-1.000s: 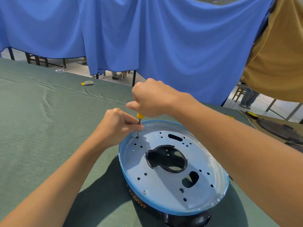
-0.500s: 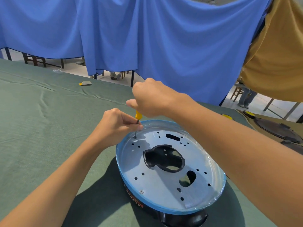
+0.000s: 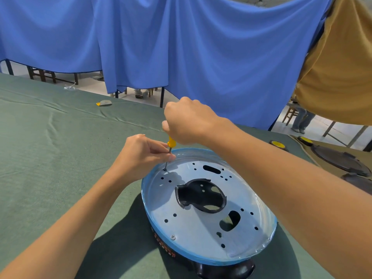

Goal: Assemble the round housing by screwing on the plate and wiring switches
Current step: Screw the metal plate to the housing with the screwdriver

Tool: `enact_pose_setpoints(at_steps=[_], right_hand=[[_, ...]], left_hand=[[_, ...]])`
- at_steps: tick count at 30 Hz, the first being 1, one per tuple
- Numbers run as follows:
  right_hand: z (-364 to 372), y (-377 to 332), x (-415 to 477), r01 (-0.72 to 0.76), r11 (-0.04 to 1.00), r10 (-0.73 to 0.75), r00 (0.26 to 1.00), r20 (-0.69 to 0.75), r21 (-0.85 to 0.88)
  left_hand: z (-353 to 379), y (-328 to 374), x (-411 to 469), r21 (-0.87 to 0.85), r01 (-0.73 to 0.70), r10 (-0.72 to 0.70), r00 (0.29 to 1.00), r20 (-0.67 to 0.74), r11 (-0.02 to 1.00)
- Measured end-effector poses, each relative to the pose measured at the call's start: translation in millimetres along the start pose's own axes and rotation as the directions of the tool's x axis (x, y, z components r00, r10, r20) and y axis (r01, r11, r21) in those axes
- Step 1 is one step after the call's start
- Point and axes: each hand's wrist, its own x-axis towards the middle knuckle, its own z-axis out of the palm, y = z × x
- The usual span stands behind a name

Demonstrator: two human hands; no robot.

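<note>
The metal plate is sitting on top of the round black housing, which is resting on the green-clothed table. Only a sliver of the housing is showing below the plate's near edge, and its red lettering is too small to read.

Above the plate's far-left edge, the right hand is curling round the yellow handle of a screwdriver, and the fist is hiding most of that handle. Just left of the same edge, the left hand is pinching the thin shaft between thumb and fingertips. The tip is standing in a hole by the plate's far-left rim; whether a screw is sitting under it cannot be told. One screw is sitting flush at the plate's near-left edge.

The right forearm is covering the plate's right rim. Well to the right of the plate, dark round parts are running out of frame. Far beyond the plate to the left, a small grey-and-yellow thing is lying on the cloth, too small to identify. A blue curtain is hanging behind the plate.
</note>
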Motion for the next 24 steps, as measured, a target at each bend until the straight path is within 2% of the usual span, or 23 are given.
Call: enact_pose_setpoints(at_steps=[4,6,8,11,15,18,21,24], right_hand=[[-9.0,-0.7,2.1,0.162,0.986,-0.166,0.976,0.143,0.04],[-11.5,-1.9,4.2,0.215,0.975,-0.221,0.968,0.12,0.058],[-11.0,-1.2,5.8,0.192,0.98,-0.195,0.978,0.072,0.053],[-4.0,-2.0,3.3,0.097,0.994,-0.099,0.995,0.021,0.048],[1.7,-1.0,-0.1,0.032,0.999,-0.032,0.999,-0.003,0.041],[-4.7,1.0,1.1,0.128,0.991,-0.131,0.988,0.087,0.037],[-13.1,0.1,3.2,0.25,0.967,-0.255,0.961,0.109,0.051],[-14.1,0.0,5.5,0.221,0.974,-0.225,0.97,0.088,0.052]], left_hand=[[-8.9,-1.2,1.3,0.018,-0.044,0.041,0.991,0.125,0.999],[-12.1,-1.1,0.2,-0.008,-0.033,0.034,0.986,0.161,0.999],[-10.1,-0.4,-0.9,-0.036,-0.015,0.021,0.987,0.162,0.999],[-3.5,1.2,-1.3,-0.058,0.008,-0.005,0.999,0.053,0.998],[3.2,2.1,1.5,0.057,-0.062,0.064,0.997,-0.038,0.996],[-1.7,0.3,2.4,0.083,-0.084,0.081,0.996,0.04,0.993],[-7.4,-1.6,1.7,0.053,-0.054,0.047,0.991,0.125,0.997],[-8.5,-3.0,0.9,-0.027,0.03,-0.025,0.984,0.175,0.999]])
